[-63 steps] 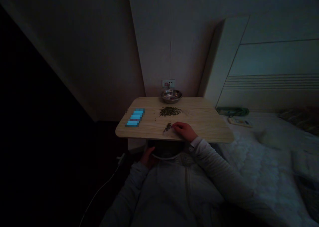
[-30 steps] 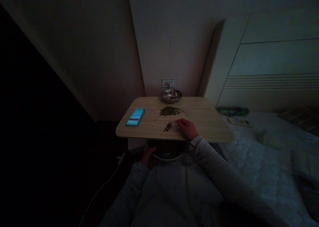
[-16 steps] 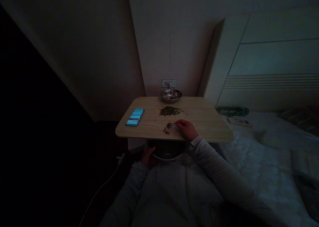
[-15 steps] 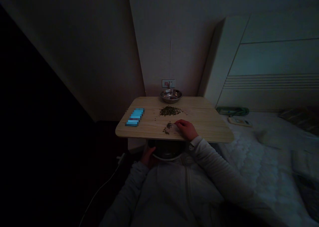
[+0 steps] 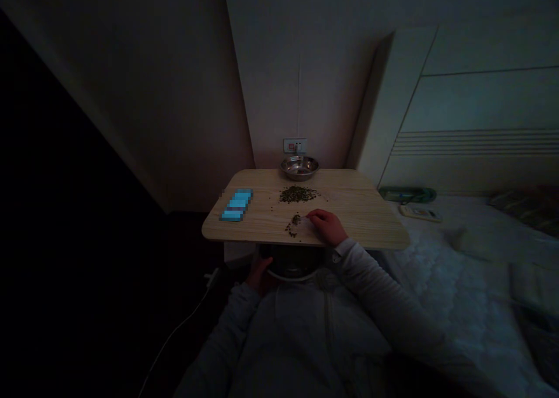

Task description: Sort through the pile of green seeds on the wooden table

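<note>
My right hand (image 5: 326, 226) rests over the front part of the light wooden table (image 5: 362, 209), fingers pinched together. Whatever they may hold is too small and dim to make out. Just left of the fingertips lies a small cluster of dark green beans or seeds (image 5: 292, 230). Farther back is a larger pile of the same green grains (image 5: 297, 194). Below the table's front edge, my left hand (image 5: 261, 274) grips the left rim of a dark, round bowl (image 5: 294, 269) on my lap. The table hides the bowl's far side.
A shiny metal bowl (image 5: 299, 168) stands at the table's back edge, under a wall socket (image 5: 295, 146). On the left lies a phone with a lit, blurred screen (image 5: 237, 205). A bed (image 5: 441, 281) with a remote control (image 5: 420, 213) is at right. A white cable (image 5: 174, 331) trails at lower left.
Both hands stay nearly where they were. A single grain now shows close to the table's front edge, below the small cluster.
</note>
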`<state>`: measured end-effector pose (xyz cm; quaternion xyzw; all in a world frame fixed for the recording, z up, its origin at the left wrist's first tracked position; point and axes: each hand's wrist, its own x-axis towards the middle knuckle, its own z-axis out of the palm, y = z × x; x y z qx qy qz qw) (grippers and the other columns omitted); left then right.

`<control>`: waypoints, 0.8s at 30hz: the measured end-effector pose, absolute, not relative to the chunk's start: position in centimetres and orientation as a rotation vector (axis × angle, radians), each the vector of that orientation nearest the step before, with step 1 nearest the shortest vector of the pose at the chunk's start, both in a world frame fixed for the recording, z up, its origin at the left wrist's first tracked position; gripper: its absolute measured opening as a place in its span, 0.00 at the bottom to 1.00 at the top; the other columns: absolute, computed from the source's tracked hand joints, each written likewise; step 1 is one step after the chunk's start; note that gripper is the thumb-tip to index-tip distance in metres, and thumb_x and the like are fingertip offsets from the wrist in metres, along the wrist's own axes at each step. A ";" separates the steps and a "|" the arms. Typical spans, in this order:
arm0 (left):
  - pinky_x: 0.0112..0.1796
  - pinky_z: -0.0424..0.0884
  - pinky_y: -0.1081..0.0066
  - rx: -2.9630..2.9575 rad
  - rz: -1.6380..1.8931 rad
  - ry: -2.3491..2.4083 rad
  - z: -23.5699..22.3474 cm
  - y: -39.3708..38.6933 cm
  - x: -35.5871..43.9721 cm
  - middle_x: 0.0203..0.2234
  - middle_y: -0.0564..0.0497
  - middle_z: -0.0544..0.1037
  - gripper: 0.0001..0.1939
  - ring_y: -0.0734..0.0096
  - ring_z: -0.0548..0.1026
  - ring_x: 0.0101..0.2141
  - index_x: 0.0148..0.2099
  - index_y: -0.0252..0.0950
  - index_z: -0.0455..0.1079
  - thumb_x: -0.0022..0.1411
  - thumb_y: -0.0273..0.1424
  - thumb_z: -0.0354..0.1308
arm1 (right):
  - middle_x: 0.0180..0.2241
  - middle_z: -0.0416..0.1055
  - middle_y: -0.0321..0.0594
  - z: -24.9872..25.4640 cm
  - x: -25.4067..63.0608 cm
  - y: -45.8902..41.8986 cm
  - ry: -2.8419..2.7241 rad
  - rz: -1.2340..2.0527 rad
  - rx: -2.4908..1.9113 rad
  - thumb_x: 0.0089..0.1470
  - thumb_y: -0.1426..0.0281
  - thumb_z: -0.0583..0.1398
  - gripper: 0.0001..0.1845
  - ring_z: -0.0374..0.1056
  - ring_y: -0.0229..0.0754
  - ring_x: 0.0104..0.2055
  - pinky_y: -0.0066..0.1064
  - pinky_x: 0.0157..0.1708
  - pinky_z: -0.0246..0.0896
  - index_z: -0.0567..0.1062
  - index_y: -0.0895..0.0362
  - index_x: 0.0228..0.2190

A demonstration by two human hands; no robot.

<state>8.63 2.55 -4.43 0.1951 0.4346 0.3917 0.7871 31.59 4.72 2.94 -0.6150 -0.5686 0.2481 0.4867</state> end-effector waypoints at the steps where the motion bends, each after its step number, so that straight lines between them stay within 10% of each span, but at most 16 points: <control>1: 0.49 0.73 0.56 0.407 0.847 0.949 -4.2 2.5 8.7 0.40 0.43 0.82 0.10 0.51 0.74 0.51 0.40 0.34 0.73 0.53 0.27 0.60 | 0.29 0.77 0.38 3.0 31.6 4.7 -1.382 0.607 -1.490 0.46 0.67 0.56 0.11 0.70 0.41 0.34 0.32 0.40 0.62 0.78 0.56 0.27; 24: 0.46 0.75 0.56 0.396 0.852 0.972 -4.2 2.4 8.6 0.40 0.43 0.82 0.14 0.52 0.76 0.49 0.45 0.34 0.72 0.54 0.26 0.60 | 0.29 0.76 0.38 3.4 31.5 4.5 -1.457 0.629 -1.494 0.47 0.69 0.56 0.10 0.70 0.42 0.35 0.32 0.41 0.61 0.77 0.56 0.25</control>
